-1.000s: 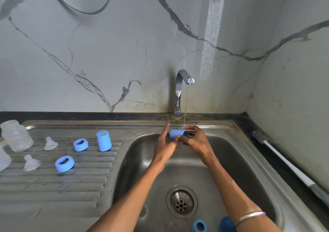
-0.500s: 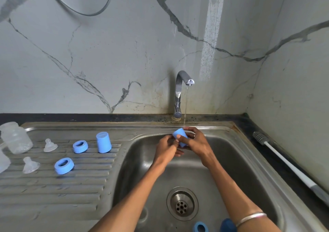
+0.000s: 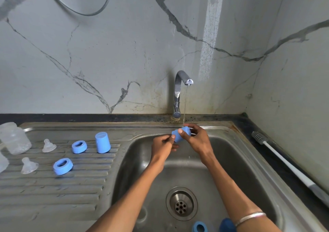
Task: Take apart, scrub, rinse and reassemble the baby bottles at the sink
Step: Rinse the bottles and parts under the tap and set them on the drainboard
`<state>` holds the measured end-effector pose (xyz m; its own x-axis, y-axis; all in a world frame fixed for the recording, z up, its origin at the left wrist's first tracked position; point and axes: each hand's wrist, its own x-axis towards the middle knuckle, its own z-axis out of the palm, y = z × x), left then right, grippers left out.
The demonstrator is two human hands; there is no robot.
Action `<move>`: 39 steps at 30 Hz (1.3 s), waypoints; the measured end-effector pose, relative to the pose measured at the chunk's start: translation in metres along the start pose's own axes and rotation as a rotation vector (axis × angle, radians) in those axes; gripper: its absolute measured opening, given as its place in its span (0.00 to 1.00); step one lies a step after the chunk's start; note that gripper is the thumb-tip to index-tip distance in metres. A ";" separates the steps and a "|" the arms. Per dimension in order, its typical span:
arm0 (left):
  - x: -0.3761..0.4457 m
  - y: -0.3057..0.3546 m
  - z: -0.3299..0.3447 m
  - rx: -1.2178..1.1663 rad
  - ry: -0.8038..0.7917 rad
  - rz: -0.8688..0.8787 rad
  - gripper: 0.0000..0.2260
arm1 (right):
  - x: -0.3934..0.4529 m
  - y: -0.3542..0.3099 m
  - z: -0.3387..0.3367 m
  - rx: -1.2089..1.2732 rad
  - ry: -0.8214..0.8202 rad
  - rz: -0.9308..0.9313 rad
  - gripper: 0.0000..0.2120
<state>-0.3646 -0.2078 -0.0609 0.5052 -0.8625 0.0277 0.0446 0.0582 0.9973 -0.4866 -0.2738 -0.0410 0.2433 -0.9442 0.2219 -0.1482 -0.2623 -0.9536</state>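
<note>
Rinsing a blue cap (image 3: 181, 133) under the tap (image 3: 179, 89) at twelve o'clock, the right hand (image 3: 197, 141) grips it sideways so the stream runs over it, while the left hand (image 3: 162, 147) fingers (image 3: 171, 140) pinch its nine o'clock end, probably to turn it. Finished parts rest on the drainboard (image 3: 53, 187) at nine o'clock.
</note>
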 end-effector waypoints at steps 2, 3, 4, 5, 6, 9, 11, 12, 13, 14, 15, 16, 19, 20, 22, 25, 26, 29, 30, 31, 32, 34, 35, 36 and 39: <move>-0.001 0.004 0.001 -0.155 -0.018 -0.129 0.08 | 0.000 0.001 0.002 -0.029 -0.027 -0.001 0.20; -0.002 0.006 0.001 -0.217 -0.033 -0.188 0.09 | -0.001 0.001 0.002 -0.042 -0.040 0.003 0.21; -0.003 0.007 0.001 -0.266 -0.056 -0.241 0.09 | -0.001 0.001 0.002 -0.051 -0.045 0.006 0.22; -0.003 0.008 0.000 -0.300 -0.087 -0.288 0.10 | -0.002 0.001 0.002 -0.051 -0.045 0.005 0.22; -0.003 0.010 -0.001 -0.321 -0.125 -0.327 0.11 | -0.002 0.001 0.002 -0.052 -0.041 0.003 0.23; -0.005 0.009 -0.001 -0.241 -0.180 -0.367 0.13 | -0.003 0.001 0.003 -0.058 -0.029 0.013 0.24; -0.003 0.006 0.001 -0.175 -0.134 -0.313 0.10 | -0.003 0.000 0.003 -0.064 0.000 0.023 0.23; -0.002 0.005 0.001 -0.164 -0.110 -0.267 0.08 | -0.003 -0.001 0.002 -0.078 0.011 0.022 0.22; -0.001 0.005 0.000 -0.153 -0.094 -0.225 0.08 | -0.004 -0.002 0.001 -0.094 0.015 0.016 0.21; 0.000 0.006 -0.001 -0.137 -0.084 -0.194 0.08 | -0.005 -0.003 0.001 -0.112 0.012 0.013 0.20; 0.000 0.007 -0.001 -0.109 -0.074 -0.174 0.08 | -0.006 -0.004 0.000 -0.130 0.010 0.013 0.21; 0.000 0.006 -0.002 -0.075 -0.065 -0.158 0.09 | -0.009 -0.005 0.000 -0.149 0.011 0.015 0.21; -0.001 0.003 -0.005 0.159 -0.041 -0.035 0.11 | -0.018 -0.007 0.004 -0.327 0.034 -0.005 0.22; -0.003 0.003 -0.005 0.265 -0.039 0.035 0.10 | -0.021 -0.007 0.004 -0.382 0.046 -0.003 0.22; -0.008 0.006 -0.008 0.406 -0.042 0.144 0.11 | -0.029 -0.013 0.004 -0.468 0.061 0.036 0.23; -0.023 0.016 -0.014 0.506 -0.035 0.204 0.14 | -0.045 -0.026 0.001 -0.601 0.087 0.096 0.24; -0.028 0.019 -0.017 0.533 -0.023 0.225 0.14 | -0.050 -0.029 0.001 -0.612 0.089 0.093 0.23; -0.051 0.034 -0.041 0.648 0.025 0.309 0.13 | -0.069 -0.043 0.010 -0.516 0.021 0.041 0.23; -0.059 0.038 -0.051 0.730 0.041 0.347 0.13 | -0.074 -0.047 0.015 -0.481 -0.010 0.023 0.23; -0.066 0.040 -0.061 0.798 0.060 0.380 0.14 | -0.079 -0.052 0.022 -0.457 -0.041 0.008 0.23; -0.073 0.042 -0.074 0.833 0.072 0.402 0.15 | -0.086 -0.060 0.030 -0.434 -0.066 -0.008 0.24; -0.085 0.048 -0.099 0.832 0.055 0.377 0.13 | -0.095 -0.075 0.049 -0.385 -0.100 -0.042 0.24; -0.091 0.053 -0.110 0.845 0.057 0.365 0.10 | -0.098 -0.082 0.059 -0.364 -0.115 -0.058 0.24; -0.098 0.059 -0.121 0.856 0.067 0.354 0.09 | -0.101 -0.088 0.068 -0.350 -0.135 -0.072 0.24; -0.119 0.076 -0.166 0.911 0.127 0.336 0.11 | -0.114 -0.108 0.105 -0.322 -0.210 -0.107 0.22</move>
<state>-0.2778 -0.0170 0.0006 0.4613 -0.8085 0.3654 -0.7742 -0.1656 0.6109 -0.3971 -0.1173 0.0154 0.4597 -0.8556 0.2380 -0.3958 -0.4373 -0.8075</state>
